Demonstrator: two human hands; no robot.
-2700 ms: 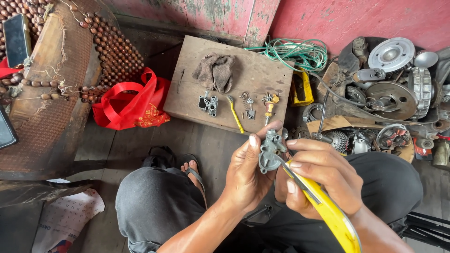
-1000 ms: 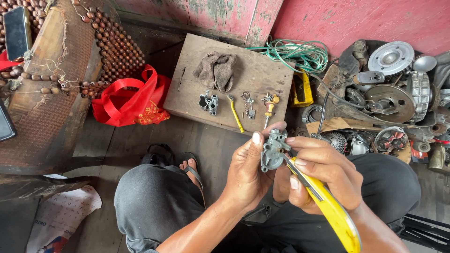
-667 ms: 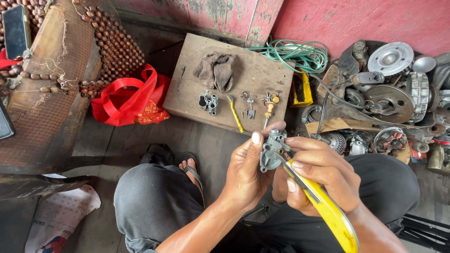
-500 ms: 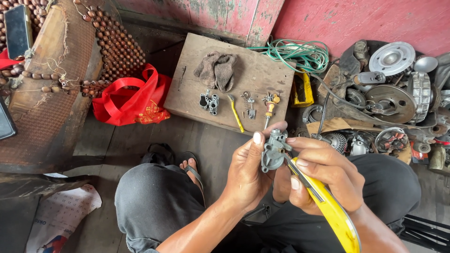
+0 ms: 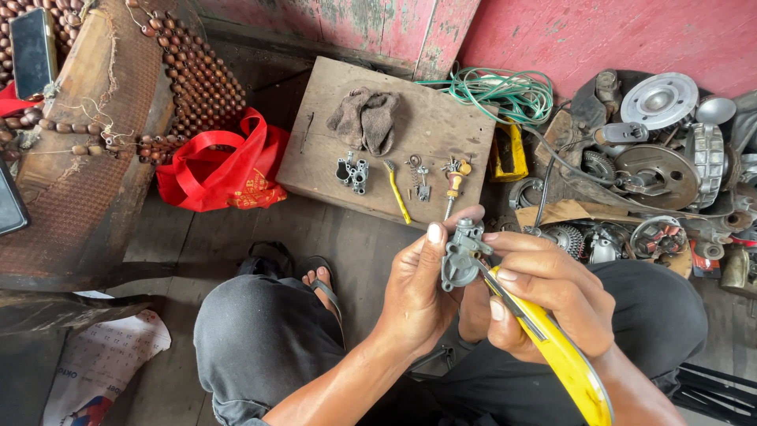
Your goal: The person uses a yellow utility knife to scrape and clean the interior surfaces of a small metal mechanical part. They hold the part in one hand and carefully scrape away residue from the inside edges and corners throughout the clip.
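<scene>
— Grey cast-metal carburettor body point(image 5: 461, 256), small and lumpy, held up above the lap, well clear of the worn rectangular wooden board point(image 5: 441, 126).
— Gripped how?
— Pinched in the left hand point(image 5: 414, 296), thumb up along its side, fingers curled shut round the back. Right hand point(image 5: 544, 292) closed on a yellow-handled tool point(image 5: 556, 355), tip laid against the casting.
— And underfoot?
— Dark plank floor point(image 5: 229, 237), chipped red-painted wall point(image 5: 599, 35) behind. Seated low, dark trousers, one sandalled foot point(image 5: 319, 280) showing.
— Counts on the board?
— One brown crumpled rag point(image 5: 365, 118), one second grey metal casting point(image 5: 352, 172), one thin yellow stick point(image 5: 398, 201), one small wood-handled screwdriver point(image 5: 452, 185), a few springs and screws, too small to count.
— Around it?
— One red plastic bag point(image 5: 225, 170) left, one green coiled wire point(image 5: 505, 93) behind, heap of greasy engine parts point(image 5: 662, 173) right, number unclear.
</scene>
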